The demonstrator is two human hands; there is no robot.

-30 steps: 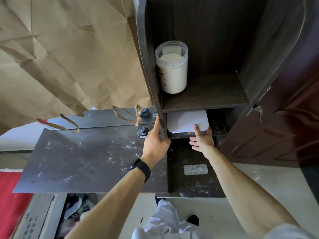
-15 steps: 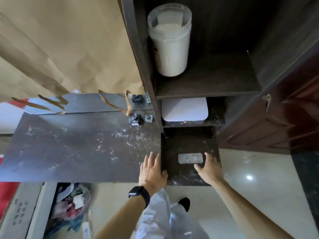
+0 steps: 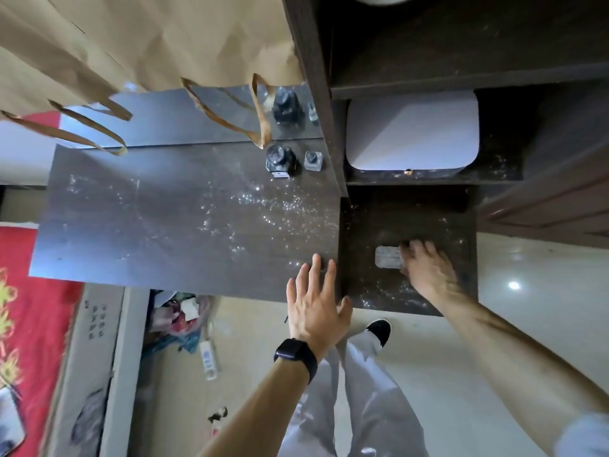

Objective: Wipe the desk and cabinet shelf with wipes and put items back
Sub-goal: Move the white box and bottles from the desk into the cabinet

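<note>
My right hand (image 3: 425,270) pinches the flat wipes pack (image 3: 388,256), long axis along the desk's (image 3: 184,225) front edge; left hand (image 3: 314,301) spread flat there.

A lived-in room of a home: a dusty dark wooden desk (image 3: 164,225) beside a matching cabinet (image 3: 428,61), a polished tile floor (image 3: 527,308), a red patterned cloth (image 3: 29,308) at left, clutter (image 3: 178,318) underneath.

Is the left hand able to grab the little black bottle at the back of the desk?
Probably yes. The left hand lies flat at the desk's front edge, and only bare, dusty surface lies between it and the black bottle. It would need a long stretch forward.
</note>
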